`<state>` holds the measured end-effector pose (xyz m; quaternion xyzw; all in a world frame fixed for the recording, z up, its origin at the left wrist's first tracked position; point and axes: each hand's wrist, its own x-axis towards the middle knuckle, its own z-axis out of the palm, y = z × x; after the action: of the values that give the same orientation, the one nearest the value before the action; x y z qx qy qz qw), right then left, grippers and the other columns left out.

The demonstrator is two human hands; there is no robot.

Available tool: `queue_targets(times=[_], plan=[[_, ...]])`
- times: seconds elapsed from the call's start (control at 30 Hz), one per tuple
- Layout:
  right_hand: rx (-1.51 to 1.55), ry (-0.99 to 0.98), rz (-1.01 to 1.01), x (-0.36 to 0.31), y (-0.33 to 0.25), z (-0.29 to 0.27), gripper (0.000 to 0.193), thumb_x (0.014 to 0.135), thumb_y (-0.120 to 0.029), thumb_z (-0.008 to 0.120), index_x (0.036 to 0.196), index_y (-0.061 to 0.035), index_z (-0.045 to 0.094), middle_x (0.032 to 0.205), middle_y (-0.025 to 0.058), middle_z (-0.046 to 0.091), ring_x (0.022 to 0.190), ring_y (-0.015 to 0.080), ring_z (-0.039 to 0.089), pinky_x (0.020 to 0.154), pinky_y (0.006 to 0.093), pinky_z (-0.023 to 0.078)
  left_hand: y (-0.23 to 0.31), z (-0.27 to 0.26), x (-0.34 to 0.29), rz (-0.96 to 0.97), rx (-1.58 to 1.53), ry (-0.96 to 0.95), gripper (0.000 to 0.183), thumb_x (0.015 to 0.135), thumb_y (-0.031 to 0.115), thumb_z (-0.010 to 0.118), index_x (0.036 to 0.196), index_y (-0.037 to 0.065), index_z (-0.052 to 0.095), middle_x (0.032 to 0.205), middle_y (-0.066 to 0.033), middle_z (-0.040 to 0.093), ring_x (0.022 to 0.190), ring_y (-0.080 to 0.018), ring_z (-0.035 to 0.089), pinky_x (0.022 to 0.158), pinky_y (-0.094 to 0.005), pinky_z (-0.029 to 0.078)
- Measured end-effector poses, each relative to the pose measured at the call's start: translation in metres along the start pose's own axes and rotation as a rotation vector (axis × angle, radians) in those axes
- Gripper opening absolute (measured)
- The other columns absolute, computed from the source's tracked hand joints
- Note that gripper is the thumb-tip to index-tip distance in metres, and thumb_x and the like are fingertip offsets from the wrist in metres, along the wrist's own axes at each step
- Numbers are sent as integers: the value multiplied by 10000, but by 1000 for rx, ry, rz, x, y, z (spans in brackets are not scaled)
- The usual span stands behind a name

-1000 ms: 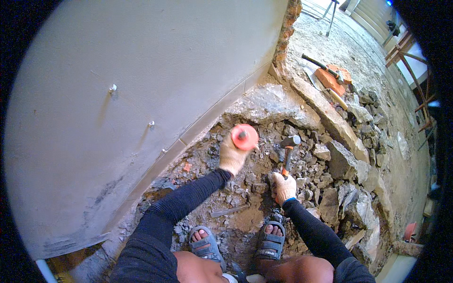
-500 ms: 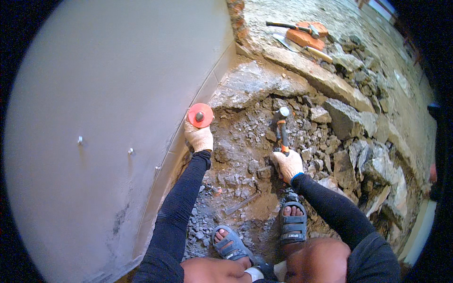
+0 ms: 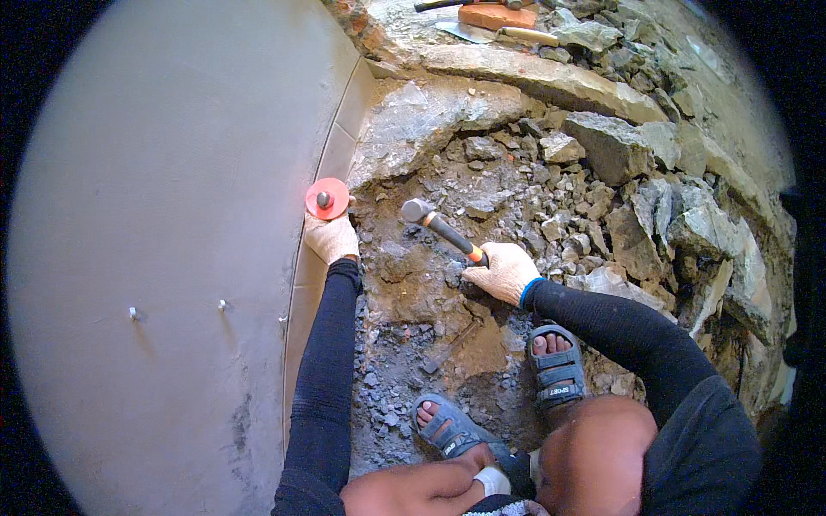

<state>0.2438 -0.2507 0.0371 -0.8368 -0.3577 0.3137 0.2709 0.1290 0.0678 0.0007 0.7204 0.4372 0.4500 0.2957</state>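
Observation:
My left hand [image 3: 330, 238], in a pale knitted work glove, is closed around a chisel below its round red hand guard [image 3: 336, 193]. The chisel's dark steel head sticks up through the guard; the glove and guard hide its lower end. It is beside the skirting at the foot of the grey wall. My right hand [image 3: 506, 272], gloved alike, grips the black and orange handle of a hammer [image 3: 449, 232]. The hammer head points left toward the chisel, with a gap between them.
Broken stone and concrete chunks [image 3: 607, 148] lie along the right. A smooth grey wall [image 3: 189, 172] with small fittings rises on the left. A brick [image 3: 495, 16], another hammer and a trowel [image 3: 467, 32] lie at the back. My sandalled feet [image 3: 559, 365] stand on gravel.
My right hand has swung the hammer round so its head points left toward the chisel instead of away from me. My left hand keeps hold of the chisel. The view has shifted.

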Motion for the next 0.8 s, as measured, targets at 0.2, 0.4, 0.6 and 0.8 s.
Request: queue_targets(times=[0.2, 0.4, 0.6, 0.8], plan=[[252, 46, -247, 7, -84, -31, 404, 860, -424, 802, 946, -42, 698, 819, 214, 710, 807, 410, 714, 732, 465, 555, 2, -4, 4, -62, -1, -96, 440, 875, 99, 831, 1298, 46, 719, 1220, -59, 782, 1086, -154, 732, 981, -325, 554], [352, 298, -551, 56, -141, -38, 273, 857, -311, 761, 893, -46, 701, 762, 212, 701, 748, 417, 712, 698, 466, 564, 0, 1, 10, -43, -143, -58, 430, 844, 109, 850, 1256, 58, 736, 1158, -51, 796, 1037, -158, 741, 940, -330, 569], [-70, 9, -329, 66, -129, -37, 333, 825, -351, 745, 916, -32, 718, 831, 221, 716, 833, 427, 707, 774, 497, 559, 24, -15, 9, -122, 413, -139, 433, 856, 362, 827, 1190, 98, 748, 1032, -138, 807, 1008, -270, 768, 849, -427, 567], [179, 211, -537, 39, -163, -66, 282, 845, -330, 726, 938, -65, 739, 840, 201, 732, 816, 396, 728, 757, 491, 573, 17, -9, 11, -175, 147, -149, 412, 880, 319, 806, 1214, 89, 738, 1105, -75, 801, 990, -207, 744, 891, -375, 569]])
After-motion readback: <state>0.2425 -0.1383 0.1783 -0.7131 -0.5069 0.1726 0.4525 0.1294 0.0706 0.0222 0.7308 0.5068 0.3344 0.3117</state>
